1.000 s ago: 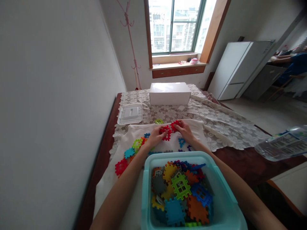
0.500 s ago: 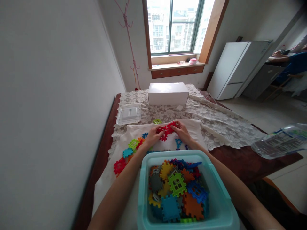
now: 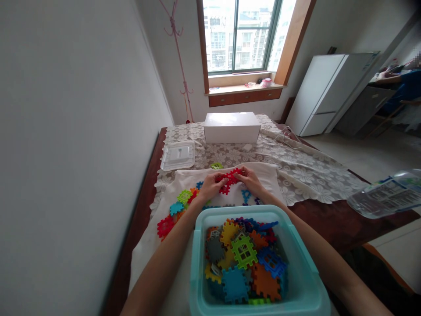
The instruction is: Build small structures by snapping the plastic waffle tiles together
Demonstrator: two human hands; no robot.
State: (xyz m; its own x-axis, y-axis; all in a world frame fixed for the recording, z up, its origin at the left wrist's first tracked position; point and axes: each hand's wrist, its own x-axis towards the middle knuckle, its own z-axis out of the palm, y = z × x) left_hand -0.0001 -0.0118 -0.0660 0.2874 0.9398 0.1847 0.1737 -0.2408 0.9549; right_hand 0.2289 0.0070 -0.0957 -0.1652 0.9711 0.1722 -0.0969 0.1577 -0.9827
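Red plastic interlocking building pieces (image 3: 225,189) with notched edges are held up between both hands, above the white cloth (image 3: 263,172). My left hand (image 3: 211,185) pinches them from the left, and my right hand (image 3: 248,177) grips their right side. Whether the red pieces are joined is too small to tell. Left of my left hand lies a row of loose pieces: a lime-green one (image 3: 184,196), a light blue one (image 3: 176,208) and a red one (image 3: 165,226). A blue triangular piece (image 3: 246,196) rests below my right hand.
A teal bin (image 3: 297,245) full of mixed pieces stands close in front, between my forearms. Behind are a white box (image 3: 232,134), a translucent lid (image 3: 178,155) and a lime-green piece (image 3: 216,166). A large plastic bottle (image 3: 386,197) lies at right. A person (image 3: 404,90) sits far right.
Both hands keep hold of the red pieces with barely any movement. The whole view has shifted very slightly.
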